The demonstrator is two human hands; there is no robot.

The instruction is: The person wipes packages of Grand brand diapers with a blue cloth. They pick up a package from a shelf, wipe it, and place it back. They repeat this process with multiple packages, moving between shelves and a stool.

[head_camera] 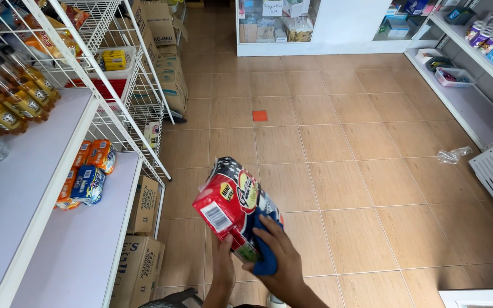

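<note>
While both hands support it from below, the red snack packet (232, 208) is held upright and tilted slightly left, above the tiled floor (338, 171). The left hand (222, 259) grips the packet's lower left edge, fingers closed against its underside. The right hand (278, 251) clasps the lower right corner and presses a blue cloth (266, 251) against the wrapper; the cloth lies between the fingers and the packet. The packet's barcode panel faces the camera.

To the left stands a white shelf unit (81, 245). Near the front edge of its lower board lie several orange and blue snack packs (87, 174), well apart from the held packet. On the upper board, at its rear left, a row of amber bottles (12, 91) leans in line. Cardboard boxes (141, 239) stand on the floor beside the unit's right edge. A crumpled clear plastic wrapper (453, 154) lies on the floor near the right-hand white shelf (475, 108). A small orange square (260, 116) marks a tile farther off.
</note>
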